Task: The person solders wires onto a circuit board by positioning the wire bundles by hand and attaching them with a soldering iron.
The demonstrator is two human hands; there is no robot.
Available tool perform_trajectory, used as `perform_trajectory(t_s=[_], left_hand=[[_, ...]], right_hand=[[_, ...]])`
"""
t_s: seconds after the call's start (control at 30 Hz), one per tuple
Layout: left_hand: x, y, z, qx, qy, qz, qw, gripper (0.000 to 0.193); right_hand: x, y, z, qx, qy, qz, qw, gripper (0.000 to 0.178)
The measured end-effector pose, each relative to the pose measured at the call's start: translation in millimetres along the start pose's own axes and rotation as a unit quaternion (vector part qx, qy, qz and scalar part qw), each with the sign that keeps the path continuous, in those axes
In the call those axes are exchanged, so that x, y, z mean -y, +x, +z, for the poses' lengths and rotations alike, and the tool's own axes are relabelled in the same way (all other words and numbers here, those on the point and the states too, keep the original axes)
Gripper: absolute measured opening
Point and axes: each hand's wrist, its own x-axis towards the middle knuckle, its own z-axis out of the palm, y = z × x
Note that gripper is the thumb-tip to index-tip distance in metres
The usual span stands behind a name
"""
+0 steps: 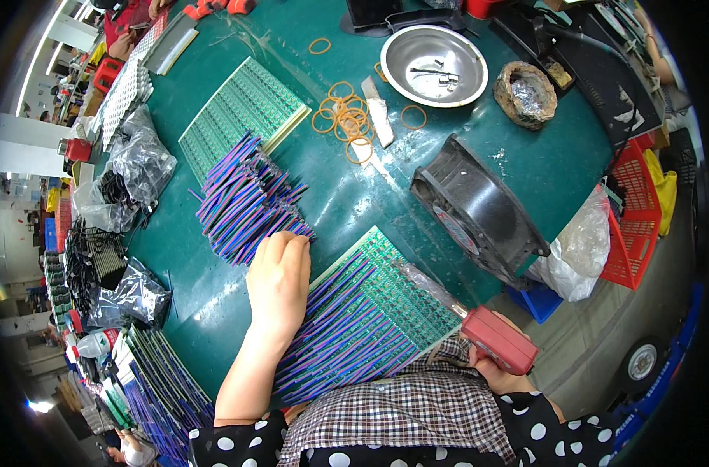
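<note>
My left hand (280, 274) is closed at the near edge of a pile of short blue, purple and black wires (245, 198), its fingertips pressed into them and partly hidden. In my right hand (500, 375) is a soldering gun (500, 340) with a red body; its metal barrel points up and left over a green circuit board panel (378, 257). Rows of wires (346, 331) lie across the left part of that panel, which rests at the table's near edge against my checked apron. Behind the wire pile lies a stack of similar green panels (241, 113).
A black fan (479, 210) stands to the right on the green table (331, 210). Farther back are rubber bands (346, 117), a metal bowl (434, 66) and a rough brown pot (525, 95). Plastic bags (140, 156) line the left side. A red crate (640, 214) stands at right.
</note>
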Motion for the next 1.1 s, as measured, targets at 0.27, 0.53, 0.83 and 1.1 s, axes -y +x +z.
perform_trajectory(t_s=[0.27, 0.53, 0.83, 1.1], left_hand=[[-0.9, -0.1, -5.7, 0.107, -0.297, -0.258, 0.913, 0.009], [-5.4, -2.2, -5.1, 0.054, 0.045, 0.047, 0.996, 0.018], [-47.0, -10.7, 1.8, 0.045, 0.015, 0.246, 0.968, 0.026], [-44.3, -16.6, 11.1, 0.046, 0.066, 0.292, 0.953, 0.028]], right_hand=[[-1.7, -2.0, 5.7, -0.034, 0.119, -0.011, 0.992, 0.067], [-0.5, -0.1, 0.1, 0.003, 0.052, -0.024, 0.998, 0.065], [0.2, 1.6, -2.7, 0.009, 0.046, -0.043, 0.998, 0.075], [-5.3, 5.2, -8.2, 0.032, 0.008, -0.083, 0.996, 0.074]])
